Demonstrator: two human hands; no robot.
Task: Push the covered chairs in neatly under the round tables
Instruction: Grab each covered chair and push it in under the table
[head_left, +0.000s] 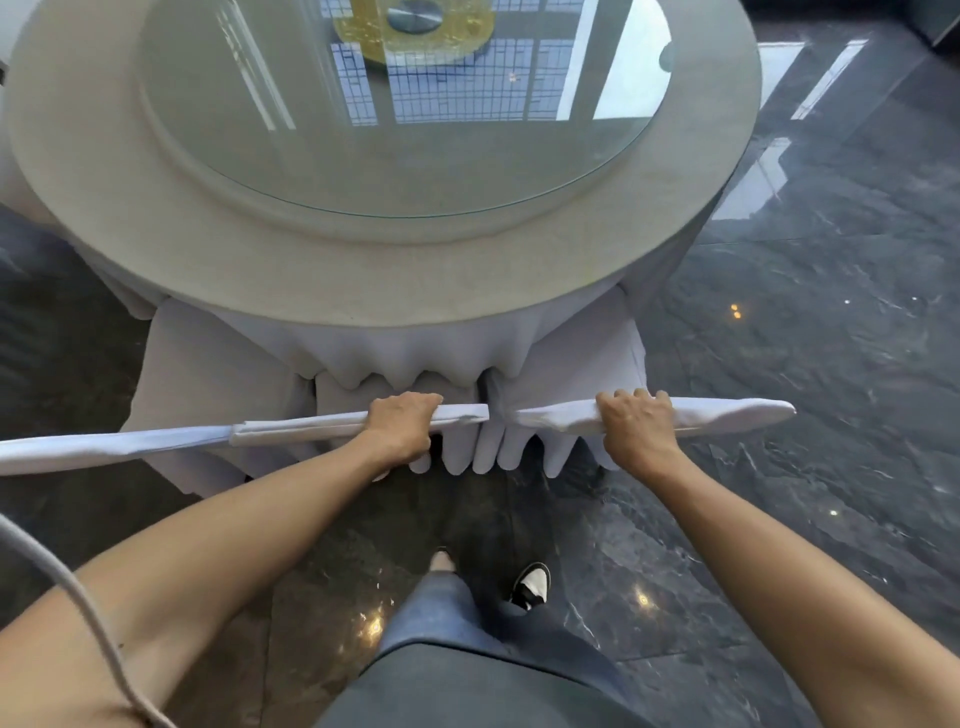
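Both arms reach out to two white-covered chairs parked side by side at the table's (311, 280) 6 o'clock edge. The left hand (402, 423) is curled tight over the top of the left chair (218, 364); the right hand (636, 421) is clamped the same way on the right chair (597, 358). Both seats sit partly beneath the tablecloth (405, 358) hem, backs nearly touching each other. A glass turntable (291, 156) covers the tabletop, and dark glossy floor (805, 338) spreads off toward 3 o'clock

Two white-covered chairs (571, 374) (backs side by side) at round table (363, 270)
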